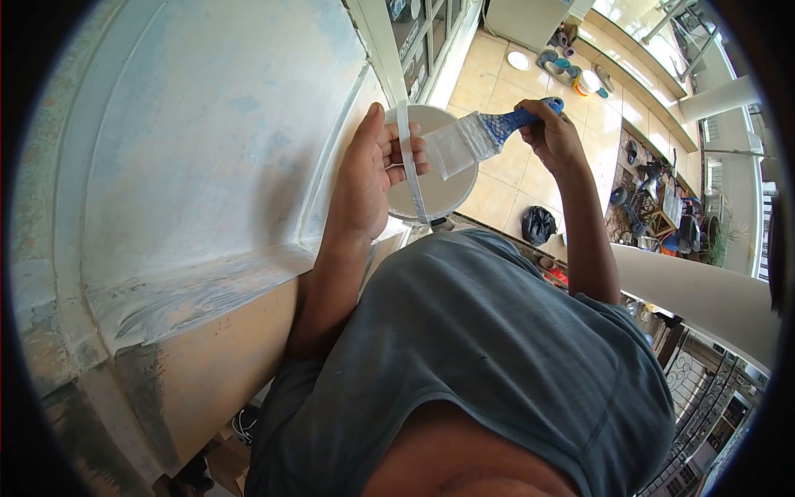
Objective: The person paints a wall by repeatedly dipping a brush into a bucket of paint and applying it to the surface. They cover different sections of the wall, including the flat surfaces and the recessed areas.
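A round bucket (447, 190) of whitish paint hangs in front of my body, with a pale strap-like handle (411, 166) across it. My left hand (368, 170) has its fingers curled round that handle, palm up. In my right hand (551, 137) is the blue handle of a wide paint brush (476, 141). The brush's white, paint-coated bristles point left over the bucket, close to my left fingertips. Its blue grip is speckled with dried paint.
A wall panel (199, 124) with patchy white and bluish paint stands at the left, above a ledge (199, 290). Beyond the bucket lie floor tiles (505, 91), a black bag (538, 224), shoes, a small tub (587, 82) and steps (633, 66). Clutter stands at the right.
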`<state>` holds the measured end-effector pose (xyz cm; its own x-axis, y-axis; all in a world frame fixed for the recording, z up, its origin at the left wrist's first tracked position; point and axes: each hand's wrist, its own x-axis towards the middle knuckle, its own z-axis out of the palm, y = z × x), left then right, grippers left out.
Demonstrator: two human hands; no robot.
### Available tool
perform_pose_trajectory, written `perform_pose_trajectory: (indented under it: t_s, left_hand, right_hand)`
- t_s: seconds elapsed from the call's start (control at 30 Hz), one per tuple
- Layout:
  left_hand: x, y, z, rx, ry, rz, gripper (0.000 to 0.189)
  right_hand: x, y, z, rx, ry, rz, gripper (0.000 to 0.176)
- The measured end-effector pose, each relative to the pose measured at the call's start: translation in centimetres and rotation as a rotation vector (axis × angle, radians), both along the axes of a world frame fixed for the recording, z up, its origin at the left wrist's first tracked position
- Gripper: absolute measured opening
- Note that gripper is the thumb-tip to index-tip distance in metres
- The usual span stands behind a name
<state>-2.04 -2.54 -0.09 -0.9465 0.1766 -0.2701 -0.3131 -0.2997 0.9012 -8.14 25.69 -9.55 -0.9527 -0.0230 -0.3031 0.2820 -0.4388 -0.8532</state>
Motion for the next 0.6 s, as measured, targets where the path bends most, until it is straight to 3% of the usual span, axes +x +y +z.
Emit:
perform_pose_trajectory:
  t_s: [0.17,0.2,0.3,0.37,0.43,0.6]
  left_hand:
    - [0.3,0.1,-1.0,0.073,-0.033,-0.017,0.069]
    - [0.1,-0.1,-1.9,0.108,-0.026,-0.036,0.068]
    - [-0.7,-0.4,-1.9,0.121,-0.022,-0.01,0.065]
    - [-0.3,-0.3,-0.9,0.176,-0.051,0.045,0.049]
    - [0.2,-1.0,-1.9,0.197,-0.068,0.007,0.049]
    - [-0.7,-0.8,-2.4,0.183,-0.047,0.014,0.083]
  right_hand:
    - [0.2,-0.2,0.2,0.037,-0.029,-0.064,0.016]
    - [0.1,0.5,-0.9,0.15,0.074,-0.036,0.016]
    - [-0.3,-0.5,1.1,0.11,-0.002,-0.11,0.018]
    - [-0.2,-0.5,2.7,0.127,-0.003,-0.074,0.017]
    - [-0.2,-0.7,3.4,0.096,0.035,-0.093,0.015]
    - [-2.8,-0.6,8.2,-0.071,0.13,-0.172,0.016]
